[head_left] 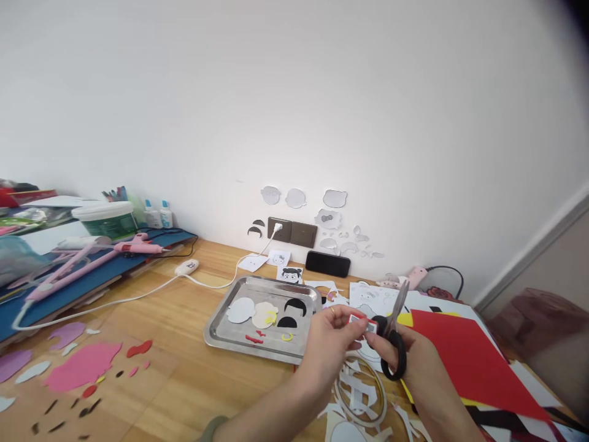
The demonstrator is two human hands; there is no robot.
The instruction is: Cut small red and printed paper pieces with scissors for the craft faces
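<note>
My left hand [329,341] pinches a small red piece with white paper on it [356,319], held above the right side of the table. My right hand [416,356] is closed round black-handled scissors [394,331], whose blades point upward, away from the red piece. Its fingertips also reach the piece's right end. Left of my hands lies a metal tray [216,334] with cut shapes in white, cream, black, red and yellow. Below my hands are paper scraps [361,393] and a roll of tape [383,399]. The piece's exact shape is partly hidden by my fingers.
Red sheets [469,356] lie at the right. A black phone [327,264] leans against the wall near the sockets [304,234]. At left are a pink glue gun [138,244], a white cable [138,298] and coloured cutouts [85,368]. Paper shapes [335,198] stick to the wall.
</note>
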